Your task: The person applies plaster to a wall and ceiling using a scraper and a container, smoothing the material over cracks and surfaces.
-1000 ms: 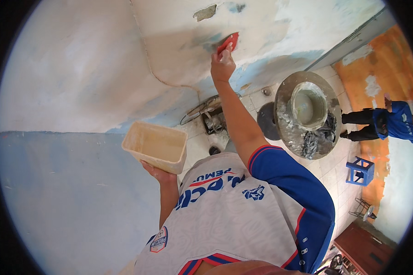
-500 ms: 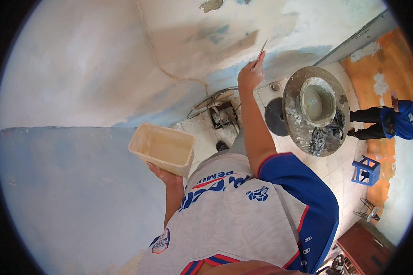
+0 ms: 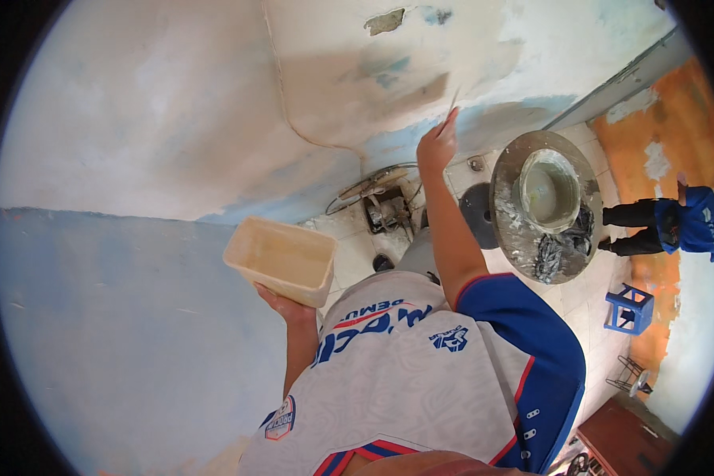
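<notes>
My left hand (image 3: 291, 306) is closed round the underside of a cream rectangular plastic tub (image 3: 293, 287), which is tilted so that its pale, smeared inside shows. With my arm stretched out ahead, my right hand (image 3: 438, 151) grips a thin-bladed putty knife (image 3: 454, 99), seen nearly edge-on. Its blade points at the patchy wall (image 3: 333, 87); whether it touches the plaster I cannot tell. The fingers hide its handle.
On the right stands a round table (image 3: 509, 206) with a plaster-coated basin (image 3: 551, 186) and crumpled black plastic (image 3: 549, 258). A person in blue (image 3: 694, 222) stands beyond. There is a blue stool (image 3: 629, 308). A cable and dirty equipment (image 3: 387, 213) lie by the wall.
The view has shifted, so the wall, table and stool sit a little lower. My right hand is slightly lower in the picture, still gripping the putty knife. The tub has barely moved.
</notes>
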A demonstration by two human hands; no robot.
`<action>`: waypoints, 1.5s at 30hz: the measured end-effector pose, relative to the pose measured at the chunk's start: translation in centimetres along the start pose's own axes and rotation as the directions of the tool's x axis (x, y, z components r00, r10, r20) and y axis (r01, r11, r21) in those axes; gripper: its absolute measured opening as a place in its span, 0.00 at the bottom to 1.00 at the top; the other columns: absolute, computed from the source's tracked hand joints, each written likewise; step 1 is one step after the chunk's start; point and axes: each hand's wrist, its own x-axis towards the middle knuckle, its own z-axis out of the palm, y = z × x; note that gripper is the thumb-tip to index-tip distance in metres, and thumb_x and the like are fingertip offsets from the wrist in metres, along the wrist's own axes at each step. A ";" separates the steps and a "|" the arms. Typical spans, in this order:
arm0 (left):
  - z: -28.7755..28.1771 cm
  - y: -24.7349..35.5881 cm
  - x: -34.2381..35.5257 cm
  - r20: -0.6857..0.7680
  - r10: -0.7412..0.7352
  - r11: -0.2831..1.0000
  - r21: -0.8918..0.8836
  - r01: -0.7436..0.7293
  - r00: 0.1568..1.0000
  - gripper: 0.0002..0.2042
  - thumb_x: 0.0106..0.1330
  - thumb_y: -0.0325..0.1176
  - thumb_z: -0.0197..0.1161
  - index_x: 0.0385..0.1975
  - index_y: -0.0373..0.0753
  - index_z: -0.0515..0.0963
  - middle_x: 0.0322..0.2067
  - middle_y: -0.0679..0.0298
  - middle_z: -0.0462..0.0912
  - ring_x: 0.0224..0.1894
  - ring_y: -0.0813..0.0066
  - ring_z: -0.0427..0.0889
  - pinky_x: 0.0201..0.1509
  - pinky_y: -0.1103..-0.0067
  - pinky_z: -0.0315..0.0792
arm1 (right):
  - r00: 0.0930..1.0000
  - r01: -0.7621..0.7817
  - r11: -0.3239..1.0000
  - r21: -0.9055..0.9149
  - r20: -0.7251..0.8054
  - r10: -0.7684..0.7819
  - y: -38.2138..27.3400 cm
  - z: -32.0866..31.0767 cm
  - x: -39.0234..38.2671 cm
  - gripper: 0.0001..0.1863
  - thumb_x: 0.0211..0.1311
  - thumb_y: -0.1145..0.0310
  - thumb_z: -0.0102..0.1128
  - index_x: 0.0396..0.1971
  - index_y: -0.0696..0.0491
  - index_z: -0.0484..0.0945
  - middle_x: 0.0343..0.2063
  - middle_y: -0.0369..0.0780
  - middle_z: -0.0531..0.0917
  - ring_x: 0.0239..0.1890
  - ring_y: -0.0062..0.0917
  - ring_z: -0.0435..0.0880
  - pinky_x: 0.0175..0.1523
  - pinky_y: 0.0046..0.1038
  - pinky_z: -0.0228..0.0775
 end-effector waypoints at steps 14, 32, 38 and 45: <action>0.3 -1.7 2.1 0.095 -0.027 0.995 -0.089 0.036 0.995 0.35 0.74 0.65 0.43 0.74 0.49 0.58 0.70 0.62 0.66 0.69 0.58 0.69 0.71 0.61 0.68 | 0.935 0.209 0.978 -0.017 0.296 -0.195 -1.2 -1.0 -6.4 0.25 0.67 0.72 0.55 0.62 0.63 0.72 0.49 0.56 0.84 0.43 0.51 0.85 0.46 0.44 0.79; 0.0 -1.6 1.5 0.084 -0.050 0.996 -0.066 0.055 0.995 0.36 0.73 0.65 0.45 0.74 0.50 0.56 0.70 0.62 0.64 0.69 0.59 0.68 0.70 0.61 0.69 | 0.951 -0.057 0.964 -0.259 0.281 0.131 -1.3 3.2 -8.4 0.29 0.67 0.72 0.54 0.68 0.55 0.69 0.47 0.55 0.84 0.38 0.49 0.86 0.43 0.45 0.76; -1.9 -1.2 0.6 0.076 -0.082 0.991 -0.101 0.090 0.994 0.36 0.73 0.66 0.43 0.74 0.51 0.55 0.71 0.62 0.63 0.70 0.58 0.67 0.71 0.61 0.68 | 0.914 0.054 0.986 -0.156 -0.389 -0.112 4.1 2.0 3.3 0.24 0.72 0.71 0.48 0.65 0.62 0.71 0.46 0.55 0.85 0.34 0.46 0.87 0.38 0.40 0.77; -2.4 0.0 0.5 0.055 -0.005 0.997 -0.077 0.009 0.998 0.36 0.73 0.66 0.43 0.75 0.51 0.54 0.71 0.62 0.62 0.71 0.58 0.66 0.72 0.60 0.67 | 0.978 -0.186 0.954 0.235 -0.045 0.202 -6.2 9.1 -4.3 0.31 0.65 0.73 0.53 0.70 0.50 0.68 0.51 0.53 0.84 0.47 0.44 0.87 0.51 0.39 0.77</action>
